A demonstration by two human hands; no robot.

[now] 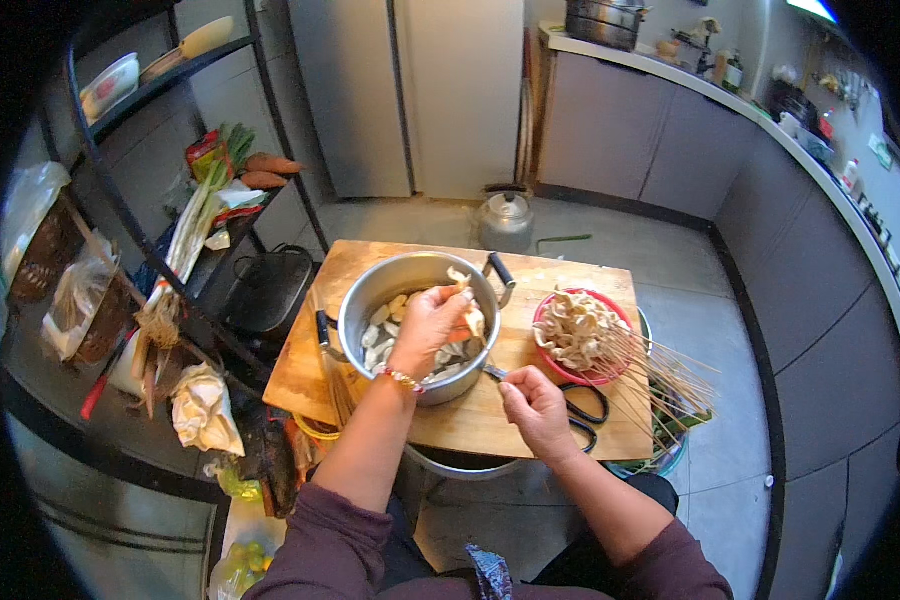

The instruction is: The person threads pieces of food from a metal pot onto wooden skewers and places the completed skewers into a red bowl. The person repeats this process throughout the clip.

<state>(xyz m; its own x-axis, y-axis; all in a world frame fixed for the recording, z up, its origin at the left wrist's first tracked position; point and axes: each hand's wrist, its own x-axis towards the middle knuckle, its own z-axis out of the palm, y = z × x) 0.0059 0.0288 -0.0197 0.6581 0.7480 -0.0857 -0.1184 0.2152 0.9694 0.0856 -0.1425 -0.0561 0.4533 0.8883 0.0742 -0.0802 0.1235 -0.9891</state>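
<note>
Above an aluminium pot [356,300], my left hand [429,326] pinches a pale, limp piece of food [475,321]. Pale oblong pieces [379,337] lie inside the pot, partly hidden by that hand. My right hand [534,405] is over the wooden board [457,431], its fingers curled together; whether it holds something thin cannot be made out. Black-handled scissors [586,405] rest on the board, partly behind my right hand, with blades towards the pot. To the right, a red bowl [562,373] carries folded pale food [577,330] and bamboo skewers [671,356] jutting over the board's edge.
A metal kettle [507,221] stands on the floor behind the board. At left, a dark shelf rack [169,71] holds leeks [199,221] and carrots [270,166]. Grey cabinets [780,247] curve along the right. Below the board's right edge is a basin [671,457] with greens.
</note>
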